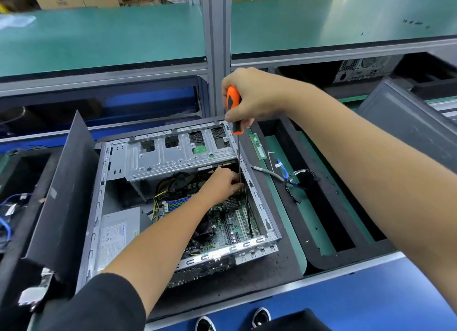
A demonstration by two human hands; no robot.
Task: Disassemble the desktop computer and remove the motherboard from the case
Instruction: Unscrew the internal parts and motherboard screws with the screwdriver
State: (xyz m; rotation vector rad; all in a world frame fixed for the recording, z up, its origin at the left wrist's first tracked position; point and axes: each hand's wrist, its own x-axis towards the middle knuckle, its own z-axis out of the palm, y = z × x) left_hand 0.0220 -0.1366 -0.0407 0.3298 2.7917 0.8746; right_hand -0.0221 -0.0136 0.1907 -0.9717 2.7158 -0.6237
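Working room: opened computer case at centre frame, side panel off, lying on a black foam pad; case walls rising on all four sides of the interior.
Upper half of case: filled by a silver drive cage, leaving a narrow gap along the right wall.
Lower left of case: grey power supply against the left wall, yellow and black cables bunched just above it.
Motherboard: seated flat on the case floor, lower centre-right, partly hidden by the left forearm.
Right hand: upper centre, above the case's top-right corner; fingers wrapped tight round the orange-and-black handle of a screwdriver, shaft pointing straight down into the gap by the right wall.
Left hand: inside the case, below the drive cage; fingers curled at the screwdriver shaft near its tip, apparently pinching it, exact contact hard to make out.
Left of frame: dark panel leaning upright against the case's left wall.
Right of frame: memory stick and loose cables on a green mat beside the case.
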